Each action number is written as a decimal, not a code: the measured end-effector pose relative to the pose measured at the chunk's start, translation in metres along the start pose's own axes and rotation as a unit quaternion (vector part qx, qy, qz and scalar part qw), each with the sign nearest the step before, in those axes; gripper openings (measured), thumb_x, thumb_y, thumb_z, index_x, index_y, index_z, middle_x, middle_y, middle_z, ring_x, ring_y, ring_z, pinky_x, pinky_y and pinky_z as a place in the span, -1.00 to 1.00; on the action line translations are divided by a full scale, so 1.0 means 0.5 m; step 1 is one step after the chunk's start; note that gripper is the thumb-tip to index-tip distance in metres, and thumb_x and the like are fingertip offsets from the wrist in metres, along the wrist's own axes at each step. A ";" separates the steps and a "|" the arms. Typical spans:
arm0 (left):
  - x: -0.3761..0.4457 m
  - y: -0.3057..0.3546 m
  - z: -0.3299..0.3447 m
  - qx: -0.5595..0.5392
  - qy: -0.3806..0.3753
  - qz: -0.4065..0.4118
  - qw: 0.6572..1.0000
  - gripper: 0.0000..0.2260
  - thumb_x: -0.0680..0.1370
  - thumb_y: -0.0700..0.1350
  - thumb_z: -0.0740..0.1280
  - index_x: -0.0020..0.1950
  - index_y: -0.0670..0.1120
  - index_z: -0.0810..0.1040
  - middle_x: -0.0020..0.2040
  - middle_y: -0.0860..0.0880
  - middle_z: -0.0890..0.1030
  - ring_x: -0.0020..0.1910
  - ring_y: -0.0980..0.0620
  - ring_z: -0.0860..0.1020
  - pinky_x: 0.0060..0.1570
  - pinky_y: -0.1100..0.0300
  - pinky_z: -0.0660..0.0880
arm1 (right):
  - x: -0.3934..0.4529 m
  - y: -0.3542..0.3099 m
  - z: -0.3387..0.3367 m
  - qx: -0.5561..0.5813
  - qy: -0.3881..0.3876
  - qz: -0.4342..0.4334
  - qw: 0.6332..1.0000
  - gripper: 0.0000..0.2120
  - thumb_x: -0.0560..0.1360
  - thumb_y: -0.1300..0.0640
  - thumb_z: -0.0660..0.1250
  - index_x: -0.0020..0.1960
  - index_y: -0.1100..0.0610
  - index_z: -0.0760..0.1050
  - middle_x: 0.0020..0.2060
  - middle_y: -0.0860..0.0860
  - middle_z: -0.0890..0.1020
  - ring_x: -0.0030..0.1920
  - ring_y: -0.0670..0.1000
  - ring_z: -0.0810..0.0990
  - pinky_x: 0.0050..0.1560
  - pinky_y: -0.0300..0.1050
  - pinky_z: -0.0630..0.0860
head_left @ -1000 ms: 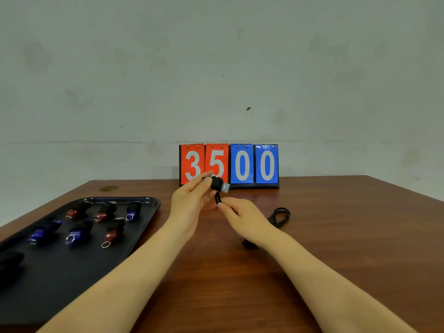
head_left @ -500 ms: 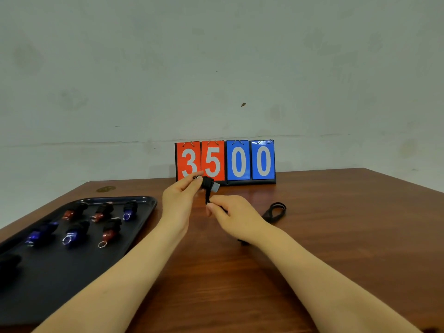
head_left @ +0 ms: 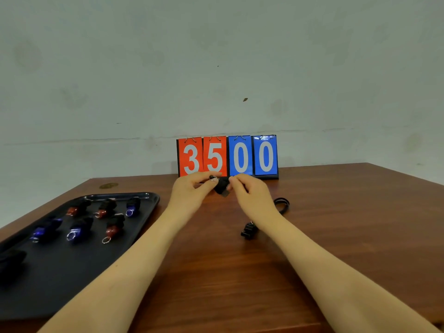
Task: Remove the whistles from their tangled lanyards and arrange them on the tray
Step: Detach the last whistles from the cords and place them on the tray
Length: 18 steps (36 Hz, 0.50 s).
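At twelve o'clock over the tabletop (head_left: 240,272), left hand (head_left: 192,192) pinches the split ring (head_left: 213,178) and right hand (head_left: 249,191) pinches the black whistle (head_left: 221,187), likely light, hard and slick, best gripped across its body while working the ring.
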<state>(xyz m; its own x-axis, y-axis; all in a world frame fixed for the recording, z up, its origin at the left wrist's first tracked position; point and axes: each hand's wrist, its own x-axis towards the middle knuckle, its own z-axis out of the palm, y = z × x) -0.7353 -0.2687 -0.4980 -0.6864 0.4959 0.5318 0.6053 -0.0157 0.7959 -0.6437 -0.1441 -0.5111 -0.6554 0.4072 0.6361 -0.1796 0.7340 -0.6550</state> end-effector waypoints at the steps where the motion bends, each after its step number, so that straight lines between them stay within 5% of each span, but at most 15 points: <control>1: -0.002 0.004 0.003 -0.023 -0.009 -0.005 1.000 -0.78 0.57 -0.16 0.34 0.20 -0.03 0.63 0.14 0.00 0.63 0.16 0.06 0.56 0.16 0.11 0.55 | 0.002 0.001 -0.004 0.013 0.013 0.004 1.000 -0.78 0.62 0.09 0.20 -0.16 0.06 0.52 -0.33 -0.12 0.53 -0.30 -0.23 0.47 -0.26 -0.43 0.37; 5: -0.013 0.017 0.006 -0.142 -0.034 -0.039 0.989 -0.81 0.57 -0.18 0.34 0.09 0.05 0.65 0.14 -0.02 0.65 0.16 0.04 0.60 0.12 0.14 0.58 | 0.004 -0.005 -0.015 0.074 0.042 0.024 0.996 -0.73 0.61 0.07 0.22 -0.27 0.03 0.47 -0.38 -0.05 0.53 -0.34 -0.18 0.45 -0.26 -0.32 0.40; 9: -0.019 0.022 0.003 -0.248 -0.058 -0.082 0.964 -0.80 0.58 -0.22 0.31 0.17 -0.12 0.63 0.12 -0.10 0.66 0.09 0.01 0.65 0.04 0.15 0.60 | 0.002 -0.018 -0.026 0.156 0.005 0.074 0.985 -0.69 0.60 0.05 0.23 -0.30 0.11 0.45 -0.57 -0.15 0.38 -0.53 -0.18 0.30 -0.46 -0.35 0.26; 18: -0.018 0.040 -0.002 -0.460 -0.055 -0.144 0.874 -0.82 0.59 -0.26 0.26 0.15 -0.18 0.59 0.00 -0.13 0.69 0.00 -0.03 0.67 -0.08 0.18 0.62 | 0.007 -0.017 -0.027 0.301 -0.055 0.149 0.940 -0.71 0.60 0.10 0.24 -0.28 0.16 0.40 -0.51 -0.04 0.27 -0.51 -0.09 0.18 -0.50 -0.22 0.14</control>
<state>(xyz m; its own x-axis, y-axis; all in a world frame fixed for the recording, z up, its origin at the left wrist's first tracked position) -0.7175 -0.2744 -0.4868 -0.6834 0.6742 0.2802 -0.2017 -0.5432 0.8150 -0.6344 -0.1413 -0.4979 -0.8085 0.4626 0.3638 -0.3372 0.1425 -0.9306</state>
